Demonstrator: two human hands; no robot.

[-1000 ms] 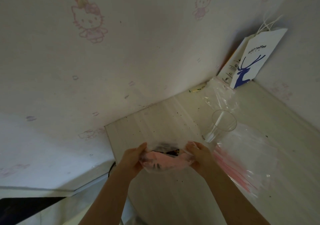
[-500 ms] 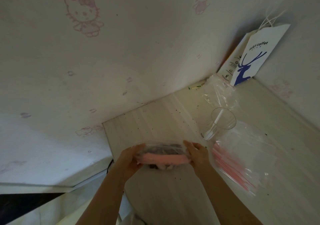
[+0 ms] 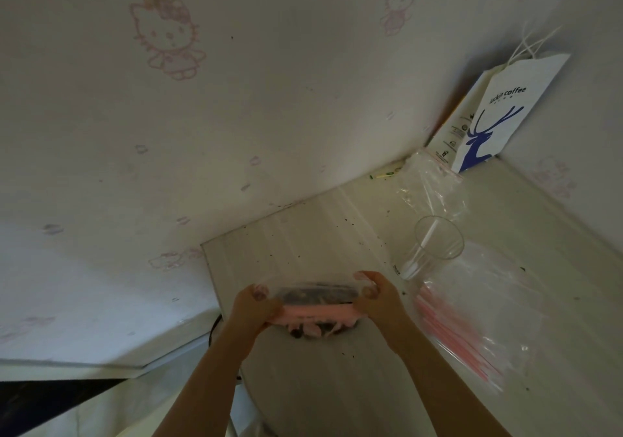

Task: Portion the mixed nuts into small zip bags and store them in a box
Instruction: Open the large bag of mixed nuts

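A small clear zip bag with a pink zip strip and dark nuts inside is held just above the pale table. My left hand pinches its left end and my right hand pinches its right end, thumbs on the pink strip. The bag's mouth is stretched flat between both hands. A stack of unused zip bags with pink strips lies to the right of my right hand.
A clear plastic cup with a white utensil in it stands behind the bag stack. A large crumpled clear bag lies further back. A white paper bag with a blue deer leans in the wall corner. Crumbs dot the table.
The bag's open mouth has been drawn flat, and the pink strip now runs straight between my hands. Both hands stayed at the bag's ends.
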